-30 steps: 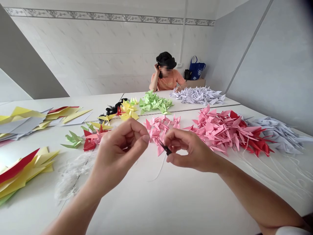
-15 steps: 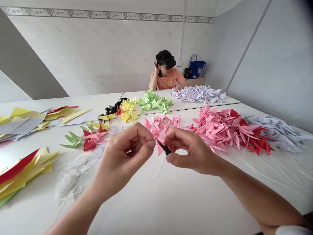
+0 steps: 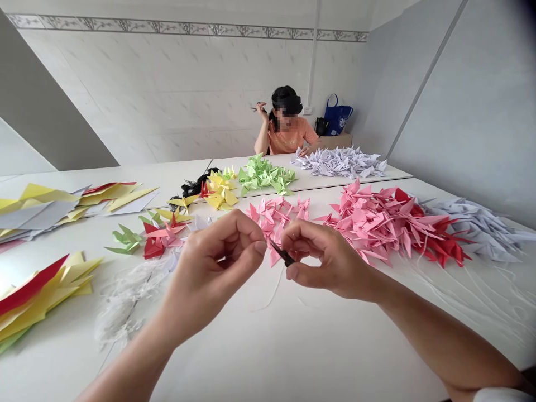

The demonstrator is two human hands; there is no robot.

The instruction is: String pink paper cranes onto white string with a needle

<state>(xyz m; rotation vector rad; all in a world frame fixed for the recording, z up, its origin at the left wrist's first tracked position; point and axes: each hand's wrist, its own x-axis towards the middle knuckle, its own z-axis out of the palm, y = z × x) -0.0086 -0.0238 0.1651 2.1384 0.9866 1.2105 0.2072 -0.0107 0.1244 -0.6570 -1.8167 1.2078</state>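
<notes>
- My left hand has come rightward over the last second, so its pinch now sits just beside the tip of the small black tool.
- My right hand keeps that tool gripped between thumb and fingers, above the table, well in from its right edge.
- My left thumb and forefinger are closed together; whether a fine strand lies between them, I cannot tell.
- Pinch and tip now share one spot, which I read as close, steady work; the last half second brought almost no shift.
- At the far edge, the co-worker has swung a raised hand off the head.
</notes>
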